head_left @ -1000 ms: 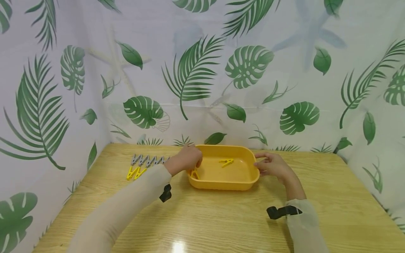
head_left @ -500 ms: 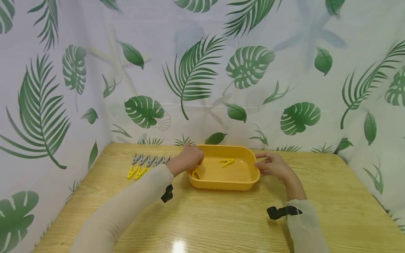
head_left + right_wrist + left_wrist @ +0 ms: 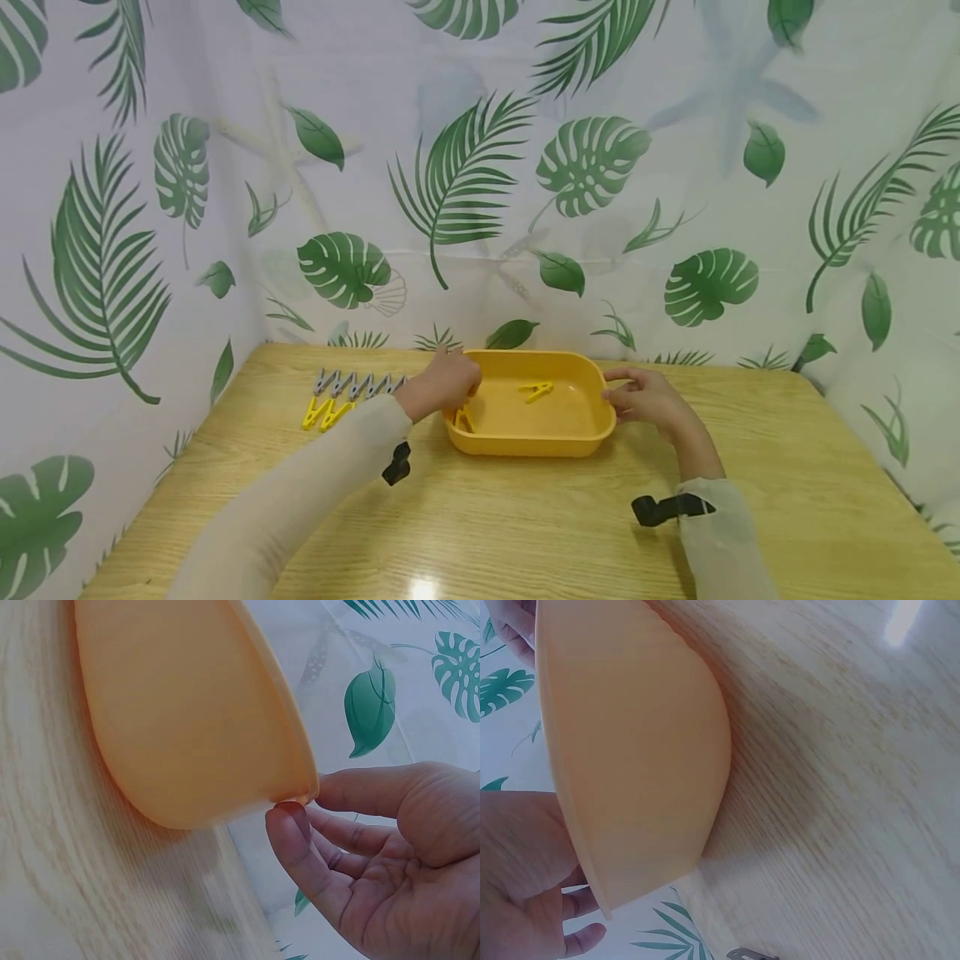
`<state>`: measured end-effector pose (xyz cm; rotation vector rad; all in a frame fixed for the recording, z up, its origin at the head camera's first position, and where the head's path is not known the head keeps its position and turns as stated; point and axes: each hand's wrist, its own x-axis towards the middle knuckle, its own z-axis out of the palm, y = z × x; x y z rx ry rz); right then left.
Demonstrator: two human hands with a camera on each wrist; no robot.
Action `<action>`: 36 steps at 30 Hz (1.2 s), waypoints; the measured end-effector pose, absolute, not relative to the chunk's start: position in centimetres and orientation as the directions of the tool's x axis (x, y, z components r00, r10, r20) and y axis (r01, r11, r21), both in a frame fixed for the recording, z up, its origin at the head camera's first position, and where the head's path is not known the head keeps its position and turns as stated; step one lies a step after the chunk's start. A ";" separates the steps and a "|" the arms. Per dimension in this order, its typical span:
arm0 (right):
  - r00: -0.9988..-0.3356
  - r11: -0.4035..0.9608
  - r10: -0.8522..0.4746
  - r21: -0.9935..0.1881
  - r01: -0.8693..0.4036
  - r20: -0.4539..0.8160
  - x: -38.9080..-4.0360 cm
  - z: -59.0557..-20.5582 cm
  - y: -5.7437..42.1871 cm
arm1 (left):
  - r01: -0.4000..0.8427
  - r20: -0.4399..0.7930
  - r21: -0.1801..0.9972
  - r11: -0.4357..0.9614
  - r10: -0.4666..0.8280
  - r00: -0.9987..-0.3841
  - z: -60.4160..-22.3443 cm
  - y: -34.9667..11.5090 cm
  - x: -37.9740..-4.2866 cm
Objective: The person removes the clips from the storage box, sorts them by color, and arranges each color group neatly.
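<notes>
A yellow plastic basin [image 3: 525,447] sits on the wooden table, a yellow clothespin [image 3: 537,390] lying on its floor. My left hand [image 3: 444,379] reaches over the basin's left end with fingers curled down inside. Right under those fingers, another yellow clothespin [image 3: 463,419] shows in the left corner, its legs pointing down; its upper end is hidden by the hand. In the left wrist view the basin's wall [image 3: 637,757] covers the clothespin. At the opposite end my right hand [image 3: 647,395] pinches the rim between thumb and fingers, as the right wrist view confirms.
Left of the basin, grey clothespins [image 3: 356,385] stand in a row, several of them, partly behind my left forearm. Yellow clothespins [image 3: 324,414] lie in front of them. A leaf-patterned cloth [image 3: 480,208] hangs along the table's back edge.
The clothespin under my left fingers has turned slightly, its legs now looking closer together. Both hands and the basin keep their places; the whole view has shifted a little.
</notes>
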<state>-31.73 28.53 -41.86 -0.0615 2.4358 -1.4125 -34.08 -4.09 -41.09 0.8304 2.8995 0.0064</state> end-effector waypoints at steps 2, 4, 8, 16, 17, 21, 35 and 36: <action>-0.947 0.510 -0.192 -0.851 0.127 -0.256 -31.8 -42.0 28.5 | 0.523 -0.123 0.025 0.852 0.521 -0.844 -41.1 -4.1 -34.1; -0.948 0.512 -0.194 -0.850 0.123 -0.254 -31.7 -42.0 28.5 | 0.520 -0.123 0.017 0.854 0.518 -0.847 -41.3 -4.1 -34.2; -0.948 0.507 -0.196 -0.853 0.123 -0.252 -31.6 -41.9 28.5 | 0.524 -0.120 0.002 0.852 0.520 -0.846 -41.5 -4.2 -34.2; -0.948 0.501 -0.192 -0.856 0.129 -0.255 -31.8 -42.0 28.6 | 0.570 -0.109 0.000 0.822 0.566 -0.817 -41.5 -3.9 -33.7; -0.947 0.500 -0.194 -0.857 0.127 -0.254 -31.8 -42.0 28.7 | 0.576 -0.105 0.002 0.818 0.573 -0.813 -41.5 -3.8 -33.6; -0.948 0.492 -0.200 -0.862 0.122 -0.249 -31.9 -42.0 28.7 | 0.590 -0.084 0.012 0.807 0.589 -0.804 -41.7 -3.7 -33.5; -0.945 0.504 -0.201 -0.855 0.125 -0.257 -31.6 -41.6 28.4 | 0.607 -0.019 0.035 0.794 0.608 -0.794 -42.3 -4.0 -33.6; -0.945 0.505 -0.201 -0.854 0.125 -0.257 -31.6 -41.7 28.4 | 0.610 -0.019 0.033 0.792 0.610 -0.792 -42.3 -4.1 -33.6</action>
